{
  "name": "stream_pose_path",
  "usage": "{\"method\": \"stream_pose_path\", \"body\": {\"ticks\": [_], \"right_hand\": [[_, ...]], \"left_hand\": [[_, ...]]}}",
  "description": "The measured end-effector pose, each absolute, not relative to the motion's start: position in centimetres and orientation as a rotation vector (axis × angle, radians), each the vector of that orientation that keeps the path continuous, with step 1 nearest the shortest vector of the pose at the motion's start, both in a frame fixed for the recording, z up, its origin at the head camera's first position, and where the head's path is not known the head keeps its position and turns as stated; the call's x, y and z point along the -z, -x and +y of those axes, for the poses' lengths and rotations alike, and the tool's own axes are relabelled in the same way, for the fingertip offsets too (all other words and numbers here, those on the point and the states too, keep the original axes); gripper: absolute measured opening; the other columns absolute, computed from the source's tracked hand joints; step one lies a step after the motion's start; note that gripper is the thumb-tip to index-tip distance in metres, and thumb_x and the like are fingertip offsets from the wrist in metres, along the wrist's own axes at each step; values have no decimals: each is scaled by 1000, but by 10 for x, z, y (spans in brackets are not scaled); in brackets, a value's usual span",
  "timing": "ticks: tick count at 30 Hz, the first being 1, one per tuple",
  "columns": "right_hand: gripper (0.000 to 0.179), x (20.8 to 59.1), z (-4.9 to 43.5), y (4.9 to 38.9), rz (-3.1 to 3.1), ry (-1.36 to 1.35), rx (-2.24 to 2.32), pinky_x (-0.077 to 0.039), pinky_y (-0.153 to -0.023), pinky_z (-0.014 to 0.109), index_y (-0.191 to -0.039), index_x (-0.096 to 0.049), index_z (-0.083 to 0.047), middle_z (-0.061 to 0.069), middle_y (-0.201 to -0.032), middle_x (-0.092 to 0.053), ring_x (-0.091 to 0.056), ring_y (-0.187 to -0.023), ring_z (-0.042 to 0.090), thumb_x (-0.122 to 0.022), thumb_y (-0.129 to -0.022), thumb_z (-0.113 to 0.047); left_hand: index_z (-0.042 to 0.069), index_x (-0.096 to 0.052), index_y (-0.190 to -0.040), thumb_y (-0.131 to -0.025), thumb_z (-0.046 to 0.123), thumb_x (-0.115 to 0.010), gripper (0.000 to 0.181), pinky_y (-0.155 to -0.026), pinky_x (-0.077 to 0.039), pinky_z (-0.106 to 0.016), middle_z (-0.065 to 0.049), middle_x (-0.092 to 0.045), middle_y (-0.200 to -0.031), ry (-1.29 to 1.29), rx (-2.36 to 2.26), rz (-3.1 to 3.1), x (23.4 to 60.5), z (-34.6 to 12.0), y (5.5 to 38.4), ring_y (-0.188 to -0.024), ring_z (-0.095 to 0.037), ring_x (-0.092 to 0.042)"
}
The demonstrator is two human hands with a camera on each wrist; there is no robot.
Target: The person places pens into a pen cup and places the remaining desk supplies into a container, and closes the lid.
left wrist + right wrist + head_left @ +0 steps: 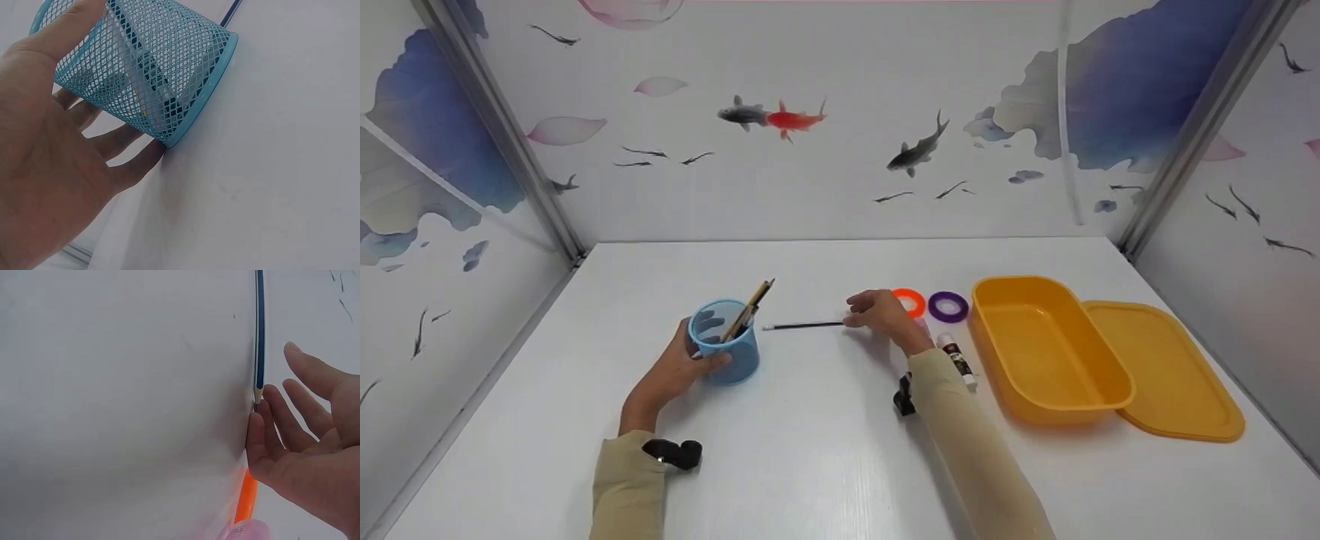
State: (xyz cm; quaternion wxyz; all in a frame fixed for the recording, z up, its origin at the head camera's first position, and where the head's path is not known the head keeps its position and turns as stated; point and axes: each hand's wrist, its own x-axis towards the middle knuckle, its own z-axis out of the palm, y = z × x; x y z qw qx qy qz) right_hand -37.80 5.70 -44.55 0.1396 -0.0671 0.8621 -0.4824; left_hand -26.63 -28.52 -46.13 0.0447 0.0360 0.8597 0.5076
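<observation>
My left hand (679, 365) grips a blue mesh pen cup (741, 364), thumb on the near side and fingers around the other. Inside the cup lean several pencils (744, 315); their lower ends show through the mesh in the left wrist view. A dark blue pencil (806, 325) lies on the white table to the right of the cup, its eraser end towards the cup. At its sharpened tip is my right hand (881, 311), with loosely bent fingers and the thumb held apart. In the right wrist view the fingertips are right by the tip; contact is unclear.
Beyond my right hand lie an orange ring (921, 304), a purple ring (933, 307) and a partly hidden pink item (922, 326). A glue stick (958, 361) lies beside my right sleeve. Further right stands a yellow box (1046, 349), next to its lid (1192, 375).
</observation>
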Motion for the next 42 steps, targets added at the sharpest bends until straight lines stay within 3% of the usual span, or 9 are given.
{"method": "stream_pose_path", "body": {"ticks": [15,25,34,42], "right_hand": [[40,446,54,377,2433,99,1446,-51,-106,39,-130,-67,-12,7,-124,-69,-60,-111,25,-73,-90,-7],[41,448,51,379,2468,46,1411,-55,-102,35,-124,-69,-8,9,-114,-73,-65,-104,24,-75,-85,1],[31,449,53,379,2538,83,1356,-57,-90,28,-115,-74,-7,10,-106,-72,-62,-90,19,-75,-85,0],[25,449,51,378,2473,75,1390,-52,-90,31,-115,-74,-11,8,-110,-68,-57,-99,22,-70,-91,-5]], "left_hand": [[10,-8,-158,-92,29,-72,95,-126,-11,-62,-17,-21,-165,-96,-1574,2618,463,-286,268,-156,-42,-10],[11,-8,-158,-91,32,-73,96,-126,-11,-62,-16,-20,-165,-93,-1570,2619,463,-286,267,-156,-41,-9],[10,-10,-158,-91,30,-73,94,-125,-17,-60,-17,-22,-164,-127,-1590,2607,465,-285,268,-155,-43,-13],[11,-9,-158,-91,32,-73,95,-125,-16,-62,-17,-21,-165,-137,-1594,2609,465,-286,268,-155,-44,-12]]}}
